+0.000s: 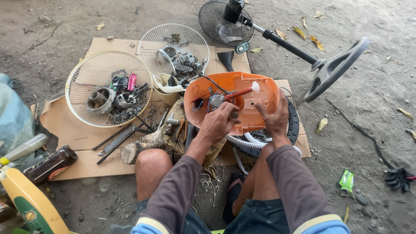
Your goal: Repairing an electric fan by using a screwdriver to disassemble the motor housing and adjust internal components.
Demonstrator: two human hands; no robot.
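An orange plastic housing (264,89) lies open side up in front of my knees, with wires and a small motor part inside. My left hand (218,122) grips the dark handle of a screwdriver (242,92) with an orange-red shaft, whose tip points into the housing. Spread fingers of my right hand (274,118) press on the housing's near right wall and steady it. The housing rests over a black and white ring-shaped part (293,125).
Two cream wire fan guards (80,73) (149,41) on flattened cardboard (73,134) hold several metal engine parts. A black standing fan (225,19) with its pole and round base (342,65) lies at the back right. Dark bottle (50,164) at left, black glove (398,178) at right.
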